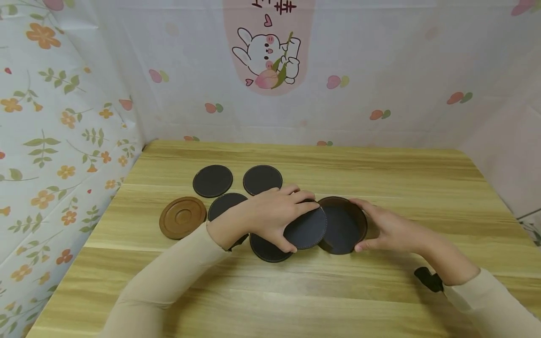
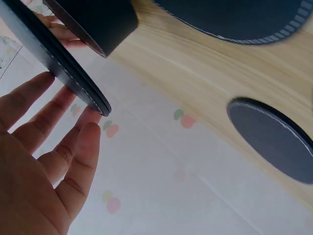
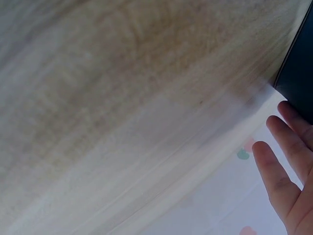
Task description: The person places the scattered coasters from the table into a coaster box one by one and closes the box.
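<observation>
My left hand (image 1: 274,211) grips a round black coaster (image 1: 307,229) with light edge stitching, thumb on the near side and fingers over the far edge. The coaster is tilted, its right edge overlapping the opening of a round dark coaster holder (image 1: 360,219). In the left wrist view the held coaster (image 2: 58,63) shows a layered edge; whether it is more than one, I cannot tell. My right hand (image 1: 393,230) holds the holder from its right side, thumb near and fingers far. Beneath my left hand another black coaster (image 1: 270,249) lies partly hidden.
Two black coasters, one at the back left (image 1: 213,180) and one beside it (image 1: 262,180), lie on the wooden table (image 1: 321,300). Another black coaster (image 1: 226,203) is partly covered by my left arm. A brown round wooden piece (image 1: 182,217) lies farthest left. Patterned cloth hangs behind.
</observation>
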